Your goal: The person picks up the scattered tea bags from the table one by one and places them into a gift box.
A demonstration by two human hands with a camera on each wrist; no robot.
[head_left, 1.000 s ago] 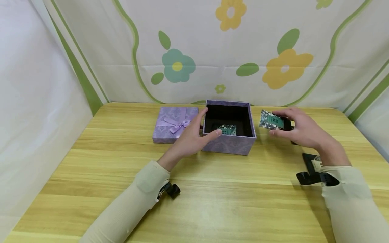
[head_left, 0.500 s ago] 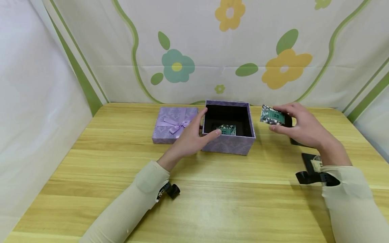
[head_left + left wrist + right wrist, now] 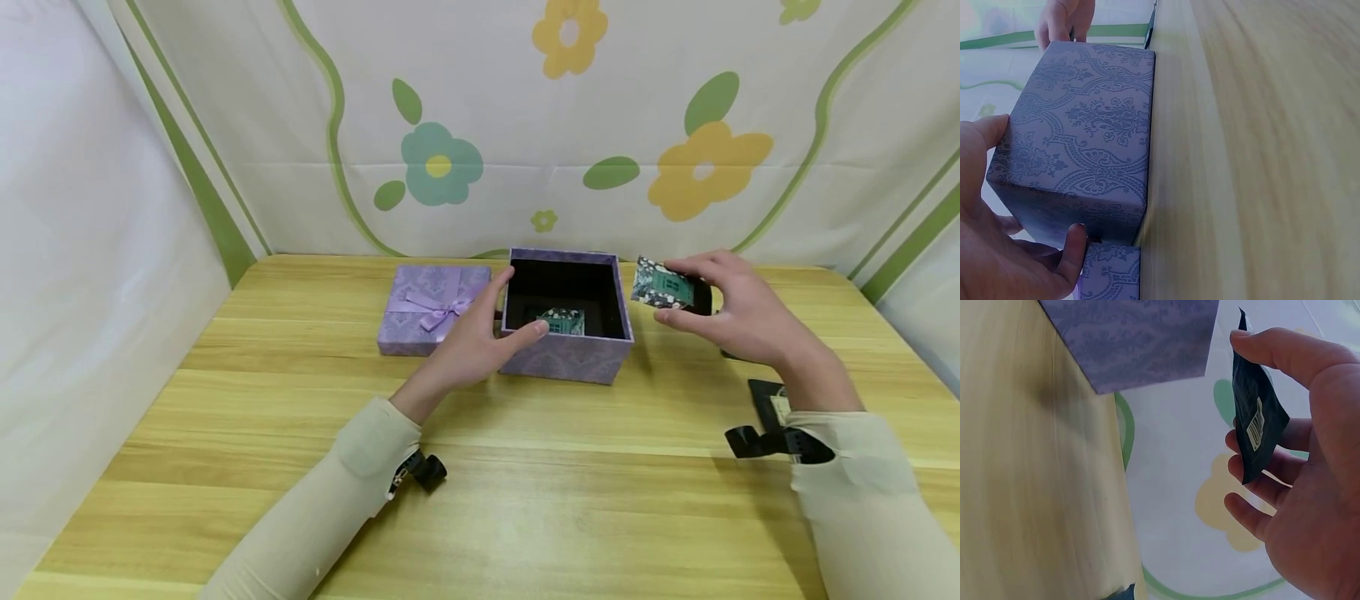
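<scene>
An open purple patterned box [image 3: 566, 360] stands on the table, its inside black. My left hand [image 3: 474, 337] grips its near left corner, thumb over the front rim and fingers along the left side. Inside the box lies a floral packet with a green label [image 3: 567, 323]. Right of the box, above the table, my right hand [image 3: 750, 310] pinches a similar small flat packet [image 3: 663, 286] between thumb and fingers. In the right wrist view the packet's dark back [image 3: 1255, 415] carries a white barcode label.
A purple box lid [image 3: 412, 315] with a ribbon bow sits left of the box, partly behind my left hand. A flat black item with a pale label [image 3: 767, 402] lies by my right wrist. More dark material [image 3: 735, 357] shows behind that hand. A flowered cloth [image 3: 525, 183] hangs behind the table.
My right hand has lifted the packet slightly and carried it a little left towards the box. The left hand and the box have stayed in place.
</scene>
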